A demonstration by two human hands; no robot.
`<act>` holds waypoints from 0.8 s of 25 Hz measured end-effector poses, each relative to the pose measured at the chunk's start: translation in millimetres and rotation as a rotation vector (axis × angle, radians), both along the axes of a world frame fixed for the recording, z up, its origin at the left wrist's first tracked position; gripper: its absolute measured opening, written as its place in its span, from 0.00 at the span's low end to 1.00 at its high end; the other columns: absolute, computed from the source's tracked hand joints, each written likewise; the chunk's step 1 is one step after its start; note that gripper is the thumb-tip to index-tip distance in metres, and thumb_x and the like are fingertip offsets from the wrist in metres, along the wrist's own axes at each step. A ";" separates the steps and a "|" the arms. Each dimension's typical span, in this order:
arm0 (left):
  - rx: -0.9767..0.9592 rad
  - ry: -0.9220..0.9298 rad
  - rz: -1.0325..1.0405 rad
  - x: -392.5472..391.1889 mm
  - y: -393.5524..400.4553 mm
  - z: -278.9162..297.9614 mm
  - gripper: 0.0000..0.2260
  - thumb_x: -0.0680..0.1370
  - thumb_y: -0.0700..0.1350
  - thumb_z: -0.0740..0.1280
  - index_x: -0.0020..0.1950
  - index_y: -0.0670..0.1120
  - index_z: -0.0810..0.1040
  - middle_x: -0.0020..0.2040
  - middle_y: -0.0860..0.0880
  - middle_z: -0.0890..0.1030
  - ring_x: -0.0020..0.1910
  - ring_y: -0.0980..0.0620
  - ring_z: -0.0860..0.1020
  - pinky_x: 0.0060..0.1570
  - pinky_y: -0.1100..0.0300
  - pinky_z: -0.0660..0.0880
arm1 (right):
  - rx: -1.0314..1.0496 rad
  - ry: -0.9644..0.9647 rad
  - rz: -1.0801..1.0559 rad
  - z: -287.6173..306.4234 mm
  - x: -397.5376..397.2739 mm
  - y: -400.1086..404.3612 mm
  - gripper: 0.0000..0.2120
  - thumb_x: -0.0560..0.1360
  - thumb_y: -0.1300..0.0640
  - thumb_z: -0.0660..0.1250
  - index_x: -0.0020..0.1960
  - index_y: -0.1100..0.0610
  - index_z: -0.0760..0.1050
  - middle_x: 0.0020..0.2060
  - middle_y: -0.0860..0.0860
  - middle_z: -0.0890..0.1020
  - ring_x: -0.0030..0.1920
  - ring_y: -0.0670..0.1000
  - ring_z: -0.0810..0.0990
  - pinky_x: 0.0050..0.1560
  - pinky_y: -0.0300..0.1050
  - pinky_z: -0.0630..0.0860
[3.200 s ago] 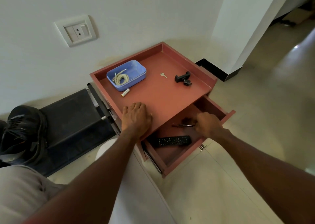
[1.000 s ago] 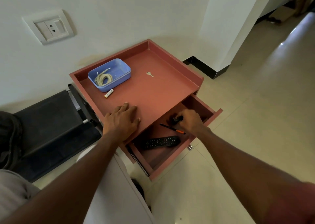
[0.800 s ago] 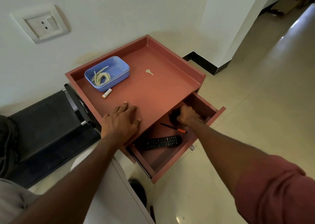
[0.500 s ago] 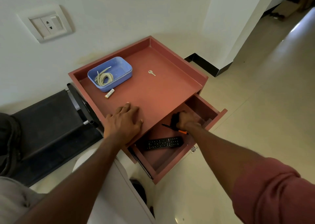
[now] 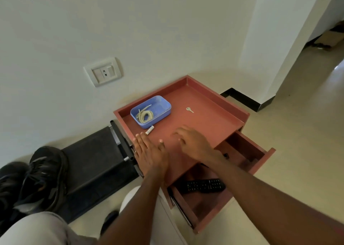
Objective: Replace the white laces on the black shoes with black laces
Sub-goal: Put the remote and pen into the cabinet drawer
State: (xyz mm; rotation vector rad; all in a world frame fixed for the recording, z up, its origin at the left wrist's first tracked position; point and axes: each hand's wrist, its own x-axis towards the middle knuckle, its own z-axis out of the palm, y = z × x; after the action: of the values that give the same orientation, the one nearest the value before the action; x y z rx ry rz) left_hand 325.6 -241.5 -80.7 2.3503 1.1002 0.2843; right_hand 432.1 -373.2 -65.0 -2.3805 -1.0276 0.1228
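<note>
Head camera view, looking down at a low reddish-brown side table (image 5: 214, 121) with a raised rim, standing against a white wall. The left hand (image 5: 149, 153) lies flat on the table's near edge, fingers straight and a little spread, holding nothing. The right hand (image 5: 193, 142) is over the tabletop just beside it, fingers loosely extended and empty; whether it touches the surface is unclear. Further back on the table sits a blue plastic tray (image 5: 163, 105) holding a coiled pale lace (image 5: 145, 115). A small white battery (image 5: 149, 130) lies just in front of the tray, and a small key (image 5: 189, 110) lies to its right. Below the tabletop a drawer (image 5: 260, 157) stands pulled out, with a black remote control (image 5: 203, 185) inside. The black shoes (image 5: 37, 177) rest on the floor at far left, next to a flat black folding item (image 5: 96, 162). A wall socket (image 5: 104, 73) is mounted above.
</note>
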 end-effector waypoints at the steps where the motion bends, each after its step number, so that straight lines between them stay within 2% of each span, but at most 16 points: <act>1: -0.001 -0.056 0.010 0.6 1.5 -3.4 0.33 0.86 0.59 0.51 0.86 0.45 0.46 0.86 0.46 0.48 0.85 0.47 0.43 0.82 0.45 0.47 | -0.036 0.032 0.056 -4.2 5.7 21.1 0.23 0.77 0.66 0.64 0.70 0.53 0.76 0.66 0.49 0.78 0.64 0.54 0.77 0.63 0.52 0.76; 4: 0.003 -0.173 0.042 -1.4 4.7 -11.2 0.29 0.87 0.58 0.48 0.85 0.46 0.51 0.86 0.48 0.51 0.84 0.49 0.46 0.82 0.47 0.47 | -0.097 0.098 0.207 -18.3 16.9 67.8 0.35 0.73 0.69 0.66 0.79 0.54 0.68 0.77 0.52 0.71 0.76 0.55 0.69 0.75 0.53 0.68; 7: -0.034 -0.232 0.080 1.5 7.8 -19.0 0.27 0.87 0.58 0.49 0.84 0.47 0.57 0.85 0.48 0.57 0.84 0.50 0.48 0.82 0.47 0.50 | -0.154 -0.060 0.344 -34.9 29.0 88.8 0.34 0.77 0.63 0.68 0.81 0.48 0.64 0.80 0.48 0.67 0.77 0.53 0.65 0.72 0.53 0.68; 10: -0.012 -0.205 0.082 2.1 8.4 -21.0 0.27 0.87 0.59 0.50 0.84 0.47 0.59 0.84 0.49 0.59 0.84 0.51 0.47 0.82 0.46 0.52 | -0.207 -0.165 0.326 -43.3 33.9 98.9 0.31 0.81 0.58 0.66 0.81 0.46 0.61 0.80 0.46 0.65 0.76 0.52 0.65 0.69 0.55 0.69; 12: -0.017 -0.181 0.079 2.3 7.0 -17.5 0.28 0.87 0.59 0.50 0.84 0.47 0.58 0.84 0.49 0.59 0.84 0.51 0.47 0.82 0.45 0.52 | -0.176 -0.223 0.265 -45.4 36.0 102.0 0.28 0.80 0.58 0.68 0.78 0.47 0.67 0.75 0.47 0.71 0.70 0.52 0.70 0.62 0.52 0.73; 14: -0.014 -0.157 0.076 2.4 5.0 -14.6 0.28 0.87 0.59 0.51 0.84 0.47 0.58 0.84 0.49 0.58 0.84 0.51 0.47 0.82 0.44 0.53 | -0.129 -0.266 0.196 -44.8 35.1 100.9 0.15 0.79 0.57 0.70 0.65 0.50 0.76 0.63 0.49 0.77 0.59 0.54 0.75 0.50 0.48 0.73; 16: -0.004 -0.137 0.067 2.0 4.3 -11.1 0.29 0.87 0.60 0.50 0.84 0.47 0.57 0.85 0.49 0.58 0.84 0.49 0.46 0.82 0.43 0.52 | -0.093 -0.239 0.150 -42.4 30.2 92.7 0.06 0.77 0.58 0.70 0.54 0.53 0.78 0.53 0.50 0.78 0.52 0.55 0.76 0.43 0.51 0.73; 18: 0.016 -0.092 0.043 0.3 2.3 -7.8 0.30 0.86 0.60 0.50 0.84 0.46 0.57 0.85 0.47 0.57 0.84 0.47 0.47 0.82 0.43 0.50 | -0.048 -0.172 0.096 -42.3 18.8 72.3 0.04 0.77 0.58 0.69 0.51 0.54 0.78 0.50 0.50 0.78 0.50 0.56 0.76 0.43 0.55 0.74; 20: 0.112 -0.037 -0.019 -1.9 -2.7 -4.5 0.29 0.86 0.58 0.52 0.83 0.44 0.59 0.84 0.45 0.59 0.84 0.45 0.50 0.82 0.44 0.48 | -0.019 -0.120 0.010 -43.0 7.6 39.4 0.06 0.76 0.59 0.69 0.52 0.54 0.80 0.50 0.50 0.78 0.51 0.58 0.77 0.45 0.54 0.76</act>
State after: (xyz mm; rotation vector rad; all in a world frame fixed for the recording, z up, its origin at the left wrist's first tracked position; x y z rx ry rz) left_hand 323.7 -244.2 -85.2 2.4424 1.0690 0.3901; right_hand 439.7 -333.9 -108.1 -2.4246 -1.0975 -0.0067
